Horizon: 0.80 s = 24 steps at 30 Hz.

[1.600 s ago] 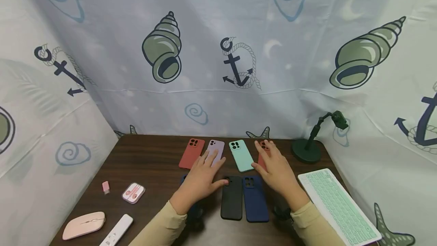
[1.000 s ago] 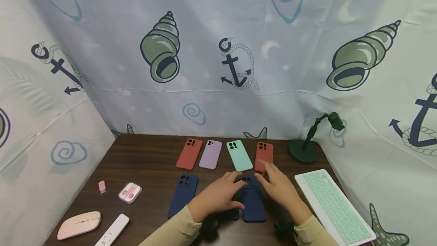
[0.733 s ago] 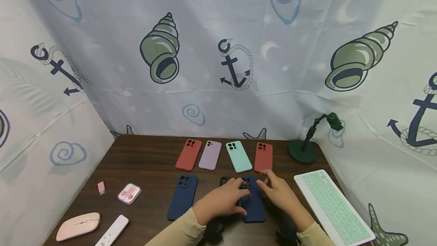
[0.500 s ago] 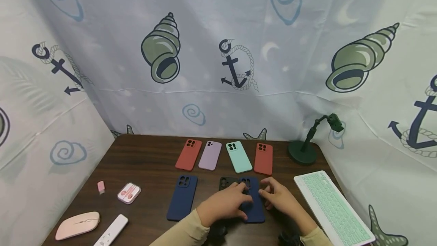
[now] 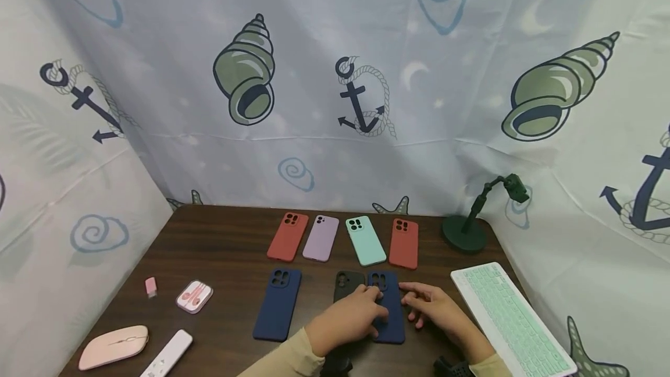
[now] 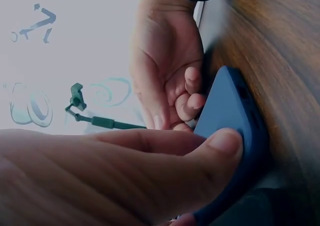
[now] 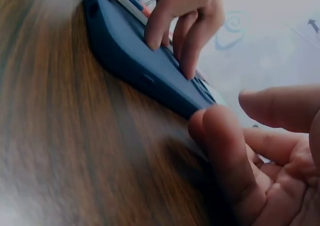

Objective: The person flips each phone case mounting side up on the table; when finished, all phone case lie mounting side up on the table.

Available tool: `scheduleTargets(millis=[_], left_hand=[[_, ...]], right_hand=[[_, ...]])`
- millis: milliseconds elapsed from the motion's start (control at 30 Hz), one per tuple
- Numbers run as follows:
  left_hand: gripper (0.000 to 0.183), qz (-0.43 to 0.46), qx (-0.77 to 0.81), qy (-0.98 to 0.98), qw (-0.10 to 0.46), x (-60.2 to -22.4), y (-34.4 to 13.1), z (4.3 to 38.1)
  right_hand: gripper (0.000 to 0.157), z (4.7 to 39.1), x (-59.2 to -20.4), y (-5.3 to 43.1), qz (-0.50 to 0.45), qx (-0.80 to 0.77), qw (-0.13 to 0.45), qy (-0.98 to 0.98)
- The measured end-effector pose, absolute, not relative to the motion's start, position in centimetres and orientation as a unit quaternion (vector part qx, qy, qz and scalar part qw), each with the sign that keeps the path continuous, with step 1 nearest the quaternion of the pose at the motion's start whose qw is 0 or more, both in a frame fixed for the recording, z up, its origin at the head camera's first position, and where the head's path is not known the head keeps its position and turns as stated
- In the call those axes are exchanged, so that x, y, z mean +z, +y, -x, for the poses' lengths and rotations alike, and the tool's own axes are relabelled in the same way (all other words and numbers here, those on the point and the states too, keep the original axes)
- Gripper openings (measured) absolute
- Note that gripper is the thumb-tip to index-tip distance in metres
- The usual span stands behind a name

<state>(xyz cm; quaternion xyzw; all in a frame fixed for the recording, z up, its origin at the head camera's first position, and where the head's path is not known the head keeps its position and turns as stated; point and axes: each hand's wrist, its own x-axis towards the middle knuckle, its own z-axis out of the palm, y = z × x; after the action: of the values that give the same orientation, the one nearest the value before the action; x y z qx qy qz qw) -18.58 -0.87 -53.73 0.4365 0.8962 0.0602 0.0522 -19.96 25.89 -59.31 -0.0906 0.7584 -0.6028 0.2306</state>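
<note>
Having moved nearer, the relaxed left hand [image 5: 352, 316] touches the right blue phone case [image 5: 396, 314]; the half-curled right hand [image 5: 433, 307] is empty.

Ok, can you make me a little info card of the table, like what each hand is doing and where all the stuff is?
Left hand: fingers on the right blue case
Right hand: beside that case, fingers bent; can't tell if it touches
Far row, left to right: red case, purple case, mint case, second red case
Near row, left to right: left blue case, black case (partly hidden), right blue case
Left side: pink stick, white-and-pink box, pale pink mouse, white remote
Right side: green lamp, keyboard
</note>
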Motion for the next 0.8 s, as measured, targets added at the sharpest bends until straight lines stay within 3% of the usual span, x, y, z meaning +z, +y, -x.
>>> scheduleTargets(millis=[300,800], left_hand=[[0.031,-0.443,0.082,0.891,0.058,-54.10,-1.12,18.58],[0.034,-0.428,0.148,0.888,0.076,-54.59,-1.18,18.94]], right_hand=[[0.054,20.00,-59.49,26.39,0.104,-0.608,0.243,0.749],[0.059,20.13,-60.39,26.30,0.136,-0.644,0.207,0.724]])
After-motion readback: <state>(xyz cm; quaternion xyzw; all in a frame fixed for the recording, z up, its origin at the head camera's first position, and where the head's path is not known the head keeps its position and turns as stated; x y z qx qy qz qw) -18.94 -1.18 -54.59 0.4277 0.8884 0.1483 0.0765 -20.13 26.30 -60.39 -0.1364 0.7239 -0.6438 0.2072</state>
